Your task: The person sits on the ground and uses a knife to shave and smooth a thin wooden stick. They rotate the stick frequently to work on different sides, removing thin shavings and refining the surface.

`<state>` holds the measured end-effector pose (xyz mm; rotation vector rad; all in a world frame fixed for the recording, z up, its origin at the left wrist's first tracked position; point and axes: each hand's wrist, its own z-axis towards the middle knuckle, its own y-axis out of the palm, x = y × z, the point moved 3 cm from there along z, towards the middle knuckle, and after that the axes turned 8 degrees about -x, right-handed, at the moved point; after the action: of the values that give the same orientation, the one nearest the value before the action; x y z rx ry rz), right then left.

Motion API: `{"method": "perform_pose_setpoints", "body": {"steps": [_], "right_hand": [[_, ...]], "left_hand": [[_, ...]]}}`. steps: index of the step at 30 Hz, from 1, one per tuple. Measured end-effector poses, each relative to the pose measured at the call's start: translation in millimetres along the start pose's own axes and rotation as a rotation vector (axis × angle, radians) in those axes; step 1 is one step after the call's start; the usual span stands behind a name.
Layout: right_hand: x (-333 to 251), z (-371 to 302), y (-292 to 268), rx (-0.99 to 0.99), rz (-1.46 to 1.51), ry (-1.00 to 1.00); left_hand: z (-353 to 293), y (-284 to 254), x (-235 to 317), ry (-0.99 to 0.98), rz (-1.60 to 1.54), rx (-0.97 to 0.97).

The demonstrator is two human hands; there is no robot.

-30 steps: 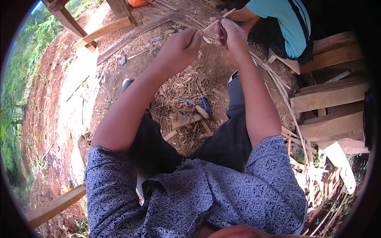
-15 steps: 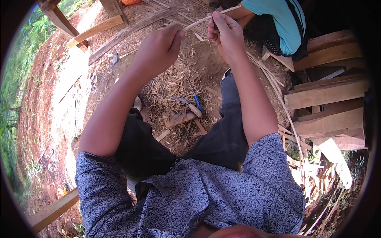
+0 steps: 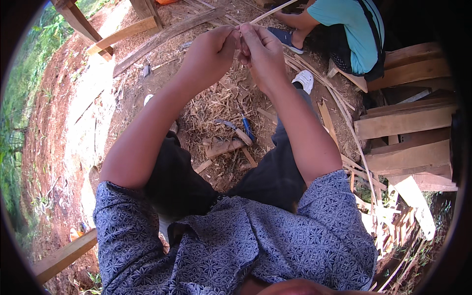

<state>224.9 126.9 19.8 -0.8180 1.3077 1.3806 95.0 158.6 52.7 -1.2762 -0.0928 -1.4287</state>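
Both my arms reach forward over the ground, and my hands meet near the top of the view. My left hand is closed, its thumb and fingers pinched at the near end of a thin pale strip of wood or bamboo. Right against it, my right hand grips the same strip, which runs up and to the right past the fingers. On the ground between my legs lie a curved-blade knife with a wooden handle and a blue-handled tool, next to a short wood block.
Shavings cover the ground. A person in a turquoise shirt sits at the upper right. Stacked planks stand at the right, with long thin strips beside them. A wooden frame is at the upper left.
My right hand has moved left and down along the strip, up against my left hand. The left hand has shifted slightly right. More of the strip now extends beyond the right hand.
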Motion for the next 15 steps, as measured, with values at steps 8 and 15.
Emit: {"method": "perform_pose_setpoints", "body": {"steps": [8,15], "right_hand": [[-3.9,-1.8,7.6,0.016,0.053,0.009],[-1.6,11.6,-14.9,0.064,0.038,-0.071]], "left_hand": [[3.3,12.7,-9.8,-0.15,-0.214,-0.078],[4.8,25.1,-5.4,-0.16,-0.264,-0.044]]}}
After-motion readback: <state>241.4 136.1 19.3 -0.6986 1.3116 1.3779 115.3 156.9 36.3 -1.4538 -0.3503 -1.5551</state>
